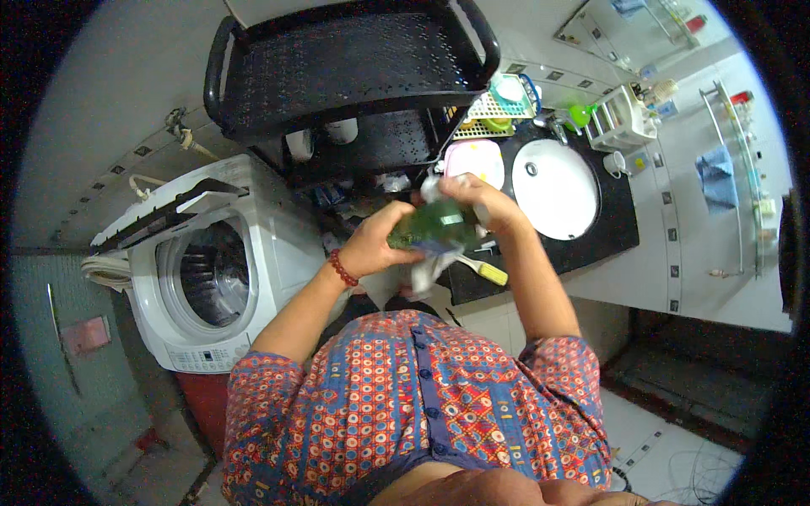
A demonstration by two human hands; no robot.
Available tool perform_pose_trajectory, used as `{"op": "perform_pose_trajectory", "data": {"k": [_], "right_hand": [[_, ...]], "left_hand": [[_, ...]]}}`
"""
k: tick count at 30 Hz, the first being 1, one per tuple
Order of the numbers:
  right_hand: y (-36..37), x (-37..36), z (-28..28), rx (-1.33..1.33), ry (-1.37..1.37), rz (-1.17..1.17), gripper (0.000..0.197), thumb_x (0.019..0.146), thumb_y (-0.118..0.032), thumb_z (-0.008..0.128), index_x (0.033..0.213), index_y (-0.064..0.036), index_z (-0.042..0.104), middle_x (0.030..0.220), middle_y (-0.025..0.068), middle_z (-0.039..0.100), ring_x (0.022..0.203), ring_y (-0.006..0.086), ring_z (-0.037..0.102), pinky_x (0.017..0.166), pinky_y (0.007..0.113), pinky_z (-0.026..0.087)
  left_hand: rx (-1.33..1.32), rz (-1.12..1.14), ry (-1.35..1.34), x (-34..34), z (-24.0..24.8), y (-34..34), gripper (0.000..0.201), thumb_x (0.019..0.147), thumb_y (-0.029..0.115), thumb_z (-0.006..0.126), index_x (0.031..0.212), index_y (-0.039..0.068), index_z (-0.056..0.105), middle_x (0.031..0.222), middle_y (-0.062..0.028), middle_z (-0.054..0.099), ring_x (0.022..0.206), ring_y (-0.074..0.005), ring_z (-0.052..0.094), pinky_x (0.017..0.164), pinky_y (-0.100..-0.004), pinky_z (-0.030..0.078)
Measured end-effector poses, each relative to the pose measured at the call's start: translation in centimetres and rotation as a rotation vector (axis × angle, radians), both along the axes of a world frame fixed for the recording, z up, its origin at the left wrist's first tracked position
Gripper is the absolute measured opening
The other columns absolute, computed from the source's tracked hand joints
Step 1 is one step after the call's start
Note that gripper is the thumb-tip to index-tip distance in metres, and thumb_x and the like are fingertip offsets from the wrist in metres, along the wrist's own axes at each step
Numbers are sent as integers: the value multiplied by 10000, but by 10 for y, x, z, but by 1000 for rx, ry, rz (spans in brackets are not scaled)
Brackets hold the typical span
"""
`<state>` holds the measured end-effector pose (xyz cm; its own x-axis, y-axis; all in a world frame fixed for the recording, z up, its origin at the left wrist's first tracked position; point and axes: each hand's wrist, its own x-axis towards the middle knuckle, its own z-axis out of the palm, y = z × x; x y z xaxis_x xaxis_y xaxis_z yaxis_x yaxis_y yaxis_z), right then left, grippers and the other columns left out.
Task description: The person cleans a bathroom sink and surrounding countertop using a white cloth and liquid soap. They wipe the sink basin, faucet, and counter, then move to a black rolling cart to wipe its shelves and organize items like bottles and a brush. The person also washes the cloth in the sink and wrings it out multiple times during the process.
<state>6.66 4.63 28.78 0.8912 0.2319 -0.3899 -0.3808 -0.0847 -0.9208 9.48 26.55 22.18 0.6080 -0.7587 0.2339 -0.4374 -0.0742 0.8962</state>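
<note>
I hold a green bottle [439, 226] in front of my chest with both hands. My left hand [375, 240] grips its lower end; a red bead bracelet [342, 268] sits on that wrist. My right hand [481, 202] is closed around the bottle's upper end, with something white showing at the fingertips. A white cloth or bag [422, 274] hangs under the bottle. A yellow-handled brush [485, 270] lies on the black counter [607, 236] just below my hands.
A white front-loading washing machine [202, 270] stands to my left. A black perforated shelf rack [346, 76] rises ahead. A white round basin [555, 187], a pink tub [477, 160], baskets and wall racks lie to the right.
</note>
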Motion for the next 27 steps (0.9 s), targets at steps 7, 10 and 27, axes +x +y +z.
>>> {"op": "perform_pose_trajectory", "data": {"k": [7,10,27], "right_hand": [[63,-2,-84,-156,-429,-449,555,860,-201,637,1332,-28,401,1116,86,593,995,177,547,863,313,437],[65,-19,-106,-233,-293,-383,520,827,-175,657,1271,-13,442,1042,129,631,944,178,584,832,323,459],[6,-159,-49,-252,-232,-429,358,752,-136,690,1076,-9,607,971,103,653,897,159,613,796,296,474]], "left_hand": [[-392,556,374,18,-43,-25,456,764,123,744,1118,6,481,1021,-68,601,903,-155,577,811,-303,474],[-417,553,551,30,-49,-31,479,761,115,738,1141,-4,471,1030,-86,604,907,-170,585,827,-305,473],[127,1045,149,174,-126,-161,511,660,350,798,934,-58,658,1007,-243,643,937,-400,612,838,-437,469]]}}
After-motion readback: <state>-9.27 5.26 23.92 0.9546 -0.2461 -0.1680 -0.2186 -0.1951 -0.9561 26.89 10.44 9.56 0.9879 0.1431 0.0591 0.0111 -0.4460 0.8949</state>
